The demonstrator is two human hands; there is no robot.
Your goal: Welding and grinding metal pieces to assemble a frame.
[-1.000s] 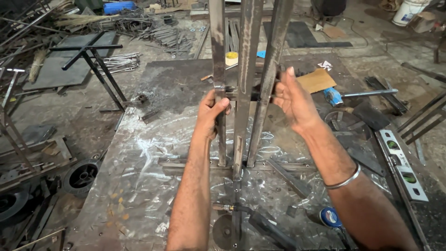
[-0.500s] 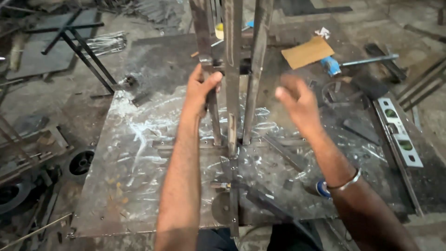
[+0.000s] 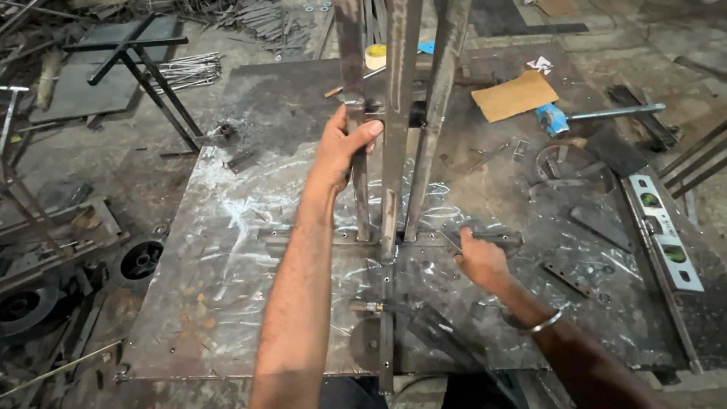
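A metal fabrication workshop. Scarred, chalk-marked steel plate [image 3: 227, 250] as workbench; around it, rod bundles [image 3: 185, 70] to the upper left, a spirit level [image 3: 663, 235] along its right edge, scrap wheels [image 3: 140, 260] just off its left side.

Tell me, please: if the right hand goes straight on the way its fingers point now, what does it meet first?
The right hand lies low on the steel table, fingers pointing up and right at a flat metal bar. That bar comes first; the fingertips seem to be on it already, though blur makes contact uncertain.
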